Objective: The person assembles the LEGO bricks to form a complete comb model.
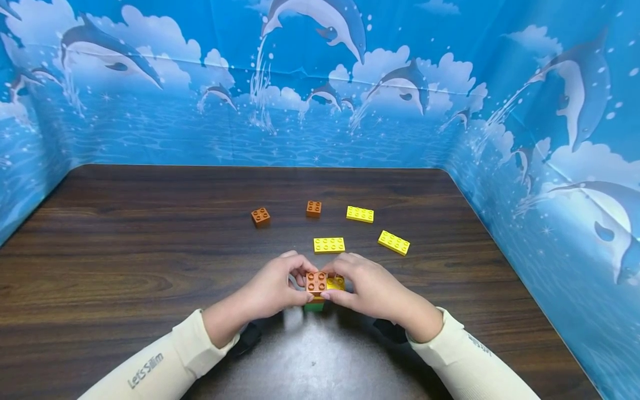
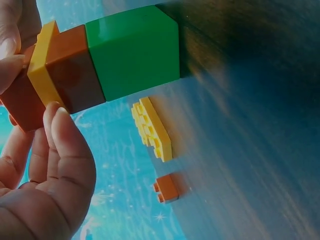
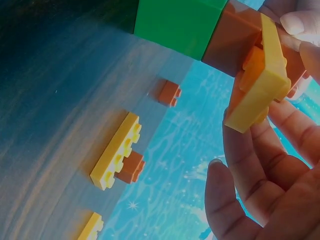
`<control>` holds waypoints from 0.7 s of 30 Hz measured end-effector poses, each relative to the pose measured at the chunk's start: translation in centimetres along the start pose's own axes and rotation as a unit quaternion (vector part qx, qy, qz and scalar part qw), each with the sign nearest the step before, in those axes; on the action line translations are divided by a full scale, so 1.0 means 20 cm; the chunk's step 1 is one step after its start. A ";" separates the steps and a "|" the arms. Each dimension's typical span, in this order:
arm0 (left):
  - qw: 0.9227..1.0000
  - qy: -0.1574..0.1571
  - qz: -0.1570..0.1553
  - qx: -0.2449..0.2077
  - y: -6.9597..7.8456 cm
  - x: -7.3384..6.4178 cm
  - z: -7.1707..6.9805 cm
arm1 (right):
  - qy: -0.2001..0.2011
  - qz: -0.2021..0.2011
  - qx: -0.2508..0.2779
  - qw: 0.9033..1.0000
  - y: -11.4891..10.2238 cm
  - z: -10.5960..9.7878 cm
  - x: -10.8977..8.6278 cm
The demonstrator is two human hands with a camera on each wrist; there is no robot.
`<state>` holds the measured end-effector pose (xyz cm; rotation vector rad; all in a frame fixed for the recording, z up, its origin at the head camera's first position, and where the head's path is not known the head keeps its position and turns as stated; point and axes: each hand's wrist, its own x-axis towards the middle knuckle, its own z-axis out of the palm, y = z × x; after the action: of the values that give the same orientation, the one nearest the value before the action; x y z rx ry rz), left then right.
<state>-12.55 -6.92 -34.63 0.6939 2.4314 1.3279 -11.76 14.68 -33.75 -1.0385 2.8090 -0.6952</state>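
A small tower of toy building bricks stands on the brown wood table (image 1: 150,250), right in front of the person. At the bottom is a big green block (image 2: 135,55). On it sits a lower brown block (image 2: 75,72), then a flat yellow brick (image 1: 336,283) that pokes out to the right, then a top brown brick (image 1: 316,282) with four bumps. The left hand (image 1: 277,284) pinches the top brown brick from the left, thumb on the near side and fingers on the far side. The right hand (image 1: 372,284) pinches it from the right the same way, over the part that pokes out. Past the hands lie two loose brown bricks (image 1: 260,217) and three loose yellow bricks (image 1: 329,245), all apart and bumps up. One yellow one is close to the fingers. Both sleeves (image 1: 160,355) are cream. Behind the table hangs a blue cloth (image 1: 300,133) with jumping dolphins and white clouds.
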 end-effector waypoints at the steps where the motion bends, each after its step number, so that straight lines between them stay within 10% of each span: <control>1: 1.000 -0.001 0.000 -0.001 0.00 0.00 0.00 | 0.000 0.000 -0.001 1.000 0.00 0.00 0.00; 21: 0.999 0.022 -0.005 -0.032 -0.01 -0.02 0.03 | 0.004 0.041 0.086 0.995 0.11 -0.04 0.04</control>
<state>-12.01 -6.66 -35.12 0.6432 2.4118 1.4241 -13.95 15.92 -33.96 -0.8895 2.7215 -0.9154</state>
